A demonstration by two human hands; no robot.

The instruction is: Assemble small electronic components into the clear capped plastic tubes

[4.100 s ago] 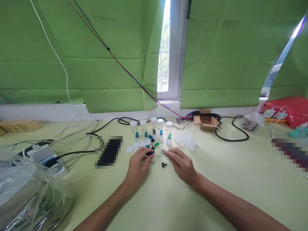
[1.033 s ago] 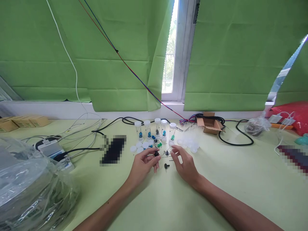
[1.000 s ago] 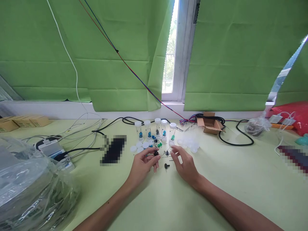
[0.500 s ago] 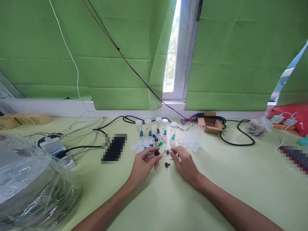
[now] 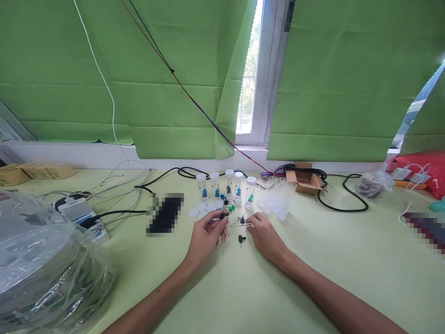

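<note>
My left hand (image 5: 207, 232) is closed on a small black part (image 5: 223, 216), its fingertips wrapped round much of it. To its right, my right hand (image 5: 263, 230) pinches a thin metal rod (image 5: 239, 225) that points left toward the black part. A black knob-like piece (image 5: 241, 238) with a short stem lies on the table between the hands. Just beyond the rod stands a small dark piece (image 5: 242, 221) with a thin pin. Green pieces (image 5: 232, 208) lie behind the left fingers. Clear tubes with white caps (image 5: 229, 172) stand in a row, holding blue, black and green pieces with thin pins.
White round lids (image 5: 202, 208) lie left of the tubes, and a cluster of translucent caps (image 5: 276, 206) lies right. An open cardboard box (image 5: 305, 181) and black cables (image 5: 342, 208) sit behind. A plastic-wrapped bundle (image 5: 52, 273) fills the near left; a power strip (image 5: 83, 218) is beyond it.
My right hand has lowered slightly and now holds the thin rod, which points left. My left hand has shifted a little left and turned the black part.
</note>
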